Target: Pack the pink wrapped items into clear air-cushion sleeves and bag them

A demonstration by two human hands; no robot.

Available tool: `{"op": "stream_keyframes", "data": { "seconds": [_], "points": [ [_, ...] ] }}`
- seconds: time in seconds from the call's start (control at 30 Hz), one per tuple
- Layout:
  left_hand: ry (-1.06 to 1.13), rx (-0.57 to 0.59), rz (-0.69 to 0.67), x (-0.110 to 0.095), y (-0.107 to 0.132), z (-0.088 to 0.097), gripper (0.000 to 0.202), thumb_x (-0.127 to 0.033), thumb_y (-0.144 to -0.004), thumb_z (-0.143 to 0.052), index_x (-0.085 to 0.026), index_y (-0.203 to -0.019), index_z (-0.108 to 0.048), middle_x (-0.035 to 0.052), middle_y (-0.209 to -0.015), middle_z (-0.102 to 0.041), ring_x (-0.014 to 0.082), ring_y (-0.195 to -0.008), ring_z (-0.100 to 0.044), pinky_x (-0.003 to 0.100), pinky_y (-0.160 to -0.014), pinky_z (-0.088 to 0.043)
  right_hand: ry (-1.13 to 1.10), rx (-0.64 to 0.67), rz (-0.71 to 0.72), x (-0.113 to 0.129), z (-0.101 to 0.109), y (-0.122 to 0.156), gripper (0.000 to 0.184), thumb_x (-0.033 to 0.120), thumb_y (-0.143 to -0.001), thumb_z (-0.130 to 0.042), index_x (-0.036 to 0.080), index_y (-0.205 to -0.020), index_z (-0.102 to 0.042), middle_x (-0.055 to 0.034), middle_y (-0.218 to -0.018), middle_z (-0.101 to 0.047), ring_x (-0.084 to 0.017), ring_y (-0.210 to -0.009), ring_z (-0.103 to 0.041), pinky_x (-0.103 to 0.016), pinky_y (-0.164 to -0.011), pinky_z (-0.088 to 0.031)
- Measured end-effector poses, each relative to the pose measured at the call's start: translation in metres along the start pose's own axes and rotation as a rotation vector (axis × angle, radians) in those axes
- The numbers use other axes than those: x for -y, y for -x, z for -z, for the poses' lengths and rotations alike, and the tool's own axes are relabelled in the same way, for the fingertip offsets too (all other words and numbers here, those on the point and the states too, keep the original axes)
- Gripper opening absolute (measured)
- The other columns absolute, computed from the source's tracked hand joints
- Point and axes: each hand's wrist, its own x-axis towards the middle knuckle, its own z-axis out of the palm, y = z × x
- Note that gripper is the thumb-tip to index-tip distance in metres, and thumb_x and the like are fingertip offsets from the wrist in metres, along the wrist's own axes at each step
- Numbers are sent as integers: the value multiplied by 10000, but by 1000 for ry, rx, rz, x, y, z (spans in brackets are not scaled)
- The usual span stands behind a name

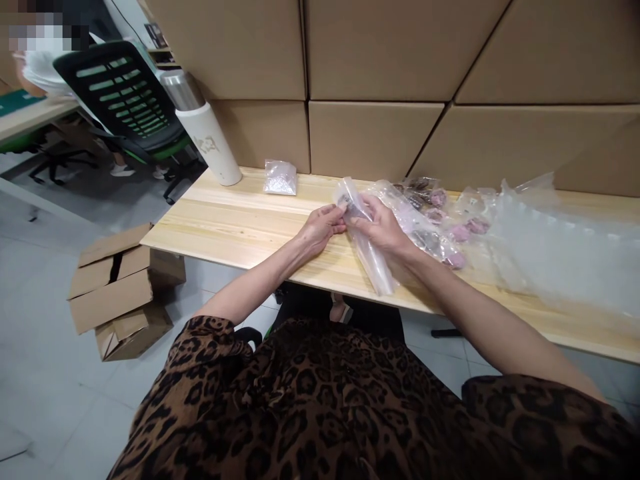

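Observation:
A rolled length of clear plastic wrap [373, 263] slants over the front half of the wooden table, its lower end past the table edge. My right hand [383, 223] is closed round its upper part, thumb on top. My left hand [323, 227] pinches at the roll's left side near the top, fingers curled together. Something dark shows faintly inside the plastic, too blurred to name. Just beyond my right hand lie several clear bags with pink and brown items [433, 213]. Sheets of translucent bubble packaging [575, 247] spread over the table's right end.
Stacked cardboard boxes [375, 133] wall off the table's back. A white flask [213, 143] and a small clear packet [281, 178] stand at the left. Open cartons [113, 280] sit on the floor. An office chair [125, 93] and a seated person [47, 67] are farther left.

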Motion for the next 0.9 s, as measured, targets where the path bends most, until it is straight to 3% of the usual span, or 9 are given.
{"op": "stream_keyframes", "data": {
  "seconds": [0.17,0.27,0.37,0.43,0.5,0.6,0.67,0.77,0.9],
  "points": [
    [140,116,2,5,1,-9,111,-220,-906,-821,-134,-868,-762,19,-811,-772,100,-719,-674,235,-812,-513,-350,38,-156,8,2,13,648,494,-684,-827,248,-1239,-600,-75,-1112,-758,-269,-1004,-746,-412,-879,-625],
    [236,108,64,9,1,-17,84,-166,-921,-773,-137,-846,-750,17,-800,-765,111,-727,-690,261,-862,-538,-332,58,-162,6,0,17,659,561,-719,-817,242,-1256,-610,-89,-1136,-748,-274,-1013,-737,-429,-900,-624],
    [277,89,61,11,1,-21,65,-149,-918,-762,-137,-856,-743,15,-803,-759,115,-737,-705,274,-894,-554,-115,58,-40,4,6,19,674,623,-784,-780,236,-1312,-620,-119,-1292,-700,-307,-1187,-682,-468,-1021,-590],
    [292,86,46,10,0,-21,27,-151,-923,-750,-136,-901,-748,25,-837,-771,132,-783,-731,302,-945,-569,117,-47,76,2,17,19,664,644,-837,-743,234,-1345,-621,-152,-1427,-617,-336,-1301,-612,-511,-1079,-554],
    [300,80,26,8,0,-20,34,-147,-923,-744,-136,-954,-750,31,-868,-784,146,-821,-752,330,-983,-585,316,-249,185,-2,35,17,666,650,-881,-701,222,-1382,-600,-189,-1520,-524,-362,-1390,-533,-561,-1123,-507],
    [320,115,-5,4,2,-18,110,-119,-906,-750,-141,-1014,-749,30,-907,-800,150,-844,-762,344,-1004,-600,414,-472,203,-9,63,11,720,640,-862,-724,207,-1412,-555,-213,-1508,-512,-371,-1430,-484,-586,-1159,-454],
    [322,156,-18,1,4,-18,154,-109,-890,-766,-147,-1038,-748,34,-943,-809,159,-873,-769,351,-1015,-599,319,-427,55,-11,77,8,744,625,-798,-788,227,-1380,-549,-186,-1372,-606,-353,-1291,-586,-554,-1047,-524],
    [293,162,-47,1,5,-20,224,-117,-841,-827,-155,-1045,-743,40,-972,-813,178,-934,-776,356,-1031,-584,82,-220,-172,-2,83,14,637,562,-727,-840,251,-1227,-596,-85,-1002,-685,-263,-886,-664,-424,-760,-562],
    [266,37,-109,9,1,-24,369,-126,-736,-921,-157,-1035,-707,17,-917,-796,148,-842,-744,323,-946,-578,126,-140,-44,24,61,34,423,479,-796,-786,267,-1136,-648,-16,-795,-626,-194,-686,-593,-352,-650,-516]
  ]
}}
